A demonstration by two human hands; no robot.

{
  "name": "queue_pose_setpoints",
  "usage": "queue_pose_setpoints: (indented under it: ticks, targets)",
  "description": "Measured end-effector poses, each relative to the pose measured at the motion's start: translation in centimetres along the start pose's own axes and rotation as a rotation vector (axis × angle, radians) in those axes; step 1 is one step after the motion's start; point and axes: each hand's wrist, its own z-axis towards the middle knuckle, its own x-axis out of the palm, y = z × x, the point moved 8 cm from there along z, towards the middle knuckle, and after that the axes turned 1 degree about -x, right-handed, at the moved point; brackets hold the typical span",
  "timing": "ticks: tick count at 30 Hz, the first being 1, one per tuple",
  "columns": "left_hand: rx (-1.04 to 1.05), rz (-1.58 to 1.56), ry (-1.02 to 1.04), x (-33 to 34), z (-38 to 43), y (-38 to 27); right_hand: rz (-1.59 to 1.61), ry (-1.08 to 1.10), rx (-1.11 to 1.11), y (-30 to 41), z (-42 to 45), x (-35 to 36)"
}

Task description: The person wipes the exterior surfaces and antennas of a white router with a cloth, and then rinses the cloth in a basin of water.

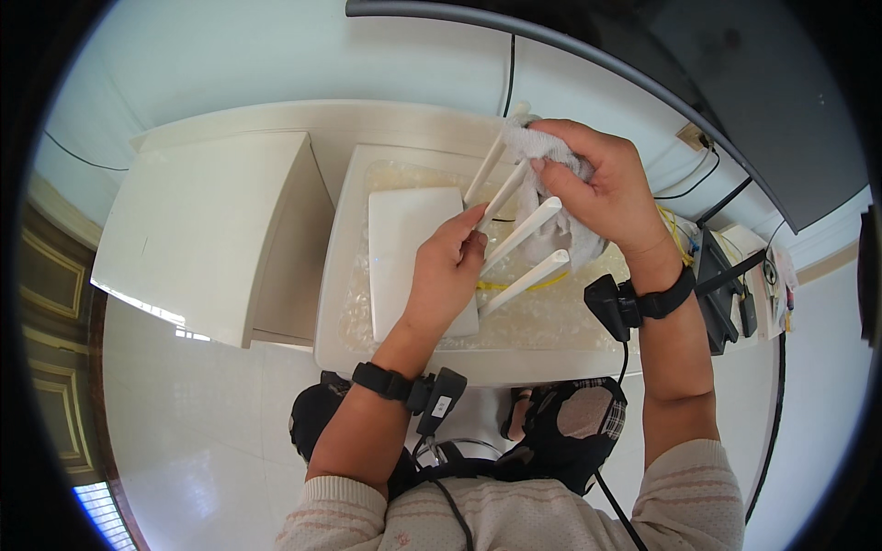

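A white Wi-Fi router [406, 262] with several long antennas lies on a cabinet top [365, 344] with a pearly inset. My left hand [451, 265] pinches the lower part of one antenna [504, 193], beside the router's body. In my right hand [599, 179] is a pale grey cloth [551, 148], bunched around the upper end of that antenna and close to the tip of the rearmost one. Two nearer antennas [527, 286] point to the right, below the cloth. A yellow cable [544, 283] runs behind them.
A large dark screen [744, 89] overhangs the back right, its stand [720, 289] at the cabinet's right end. A raised white cabinet section [200, 227] stands at the left. Black cables hang from the wall and from the wrist-worn devices [441, 403].
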Motion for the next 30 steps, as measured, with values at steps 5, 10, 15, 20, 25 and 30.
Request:
queue_pose_setpoints:
  ticks: [5,10,15,20,25,30]
  targets:
    - [0.046,0.020,-0.018,-0.2,0.0,-0.4,0.254,-0.132,0.224,-1.8,-0.6,1.0]
    - [0.033,0.003,-0.004,-0.2,0.0,-0.4,0.446,-0.309,0.249,-2.8,-2.0,2.1]
    - [0.038,-0.005,0.008,-0.4,0.1,0.1,0.615,-0.346,0.255,-3.6,-2.5,3.3]
    - [-0.004,-0.079,0.022,0.0,0.0,0.1,0.836,-0.308,0.488,-6.3,-4.8,5.0]
    - [0.005,-0.027,0.026,-0.4,-0.1,-0.3,0.640,-0.277,0.331,-4.1,-3.5,4.4]
    - [0.090,-0.005,0.010,-0.6,0.0,-1.4,0.581,0.061,0.531,-4.9,-2.3,6.5]
